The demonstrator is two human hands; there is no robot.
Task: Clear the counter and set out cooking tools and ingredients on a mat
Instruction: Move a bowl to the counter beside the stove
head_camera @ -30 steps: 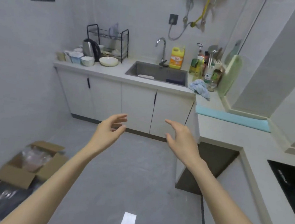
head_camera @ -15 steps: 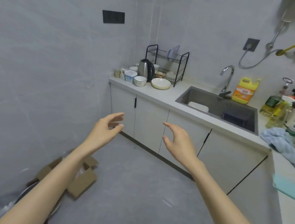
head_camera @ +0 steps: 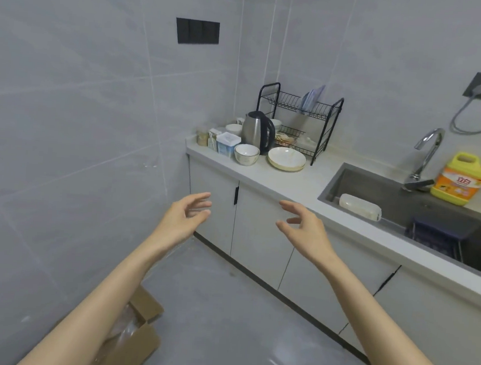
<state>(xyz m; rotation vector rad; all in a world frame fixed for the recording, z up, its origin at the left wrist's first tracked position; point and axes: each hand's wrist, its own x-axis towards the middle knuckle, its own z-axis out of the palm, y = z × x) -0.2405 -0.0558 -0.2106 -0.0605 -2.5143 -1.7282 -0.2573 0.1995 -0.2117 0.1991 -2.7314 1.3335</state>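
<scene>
My left hand (head_camera: 183, 218) and my right hand (head_camera: 304, 230) are held out in front of me, palms facing each other, fingers relaxed, both empty. They hover in front of the white cabinet doors, below the counter (head_camera: 297, 181). On the counter's far left corner stand a steel kettle (head_camera: 256, 131), a small white bowl (head_camera: 246, 154), a white plate (head_camera: 286, 158), a white box (head_camera: 228, 144) and a black dish rack (head_camera: 299, 120).
A sink (head_camera: 404, 212) to the right holds a clear plastic container (head_camera: 359, 206) and a dark basket (head_camera: 433, 235). A yellow detergent bottle (head_camera: 461, 179) stands by the faucet (head_camera: 425, 156). An open cardboard box (head_camera: 135, 335) lies on the floor at lower left.
The view has swung left and closer to the counter's corner; the dishes and kettle now sit nearer the middle. Both hands stay raised and empty.
</scene>
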